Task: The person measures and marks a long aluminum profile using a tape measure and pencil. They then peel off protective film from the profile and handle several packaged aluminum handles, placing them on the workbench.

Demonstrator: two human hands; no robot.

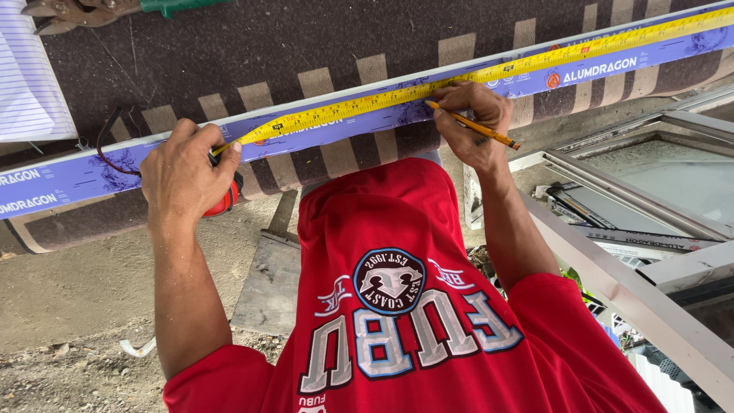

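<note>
Head view: my left hand (pixel 183 172) is closed around a red tape case (pixel 223 200), pressing it against the long blue-filmed profile (pixel 69 177). A yellow tape (pixel 397 95) runs from that case along the profile, past my right hand (pixel 470 122). The right hand grips an orange pencil (pixel 480 128), tip touching the tape's lower edge. The profile lies on a dark striped mat (pixel 290 38). Green-handled snips (pixel 84 11), probably, lie at the top left, beside a lined paper sheet (pixel 27 76). No containers show.
</note>
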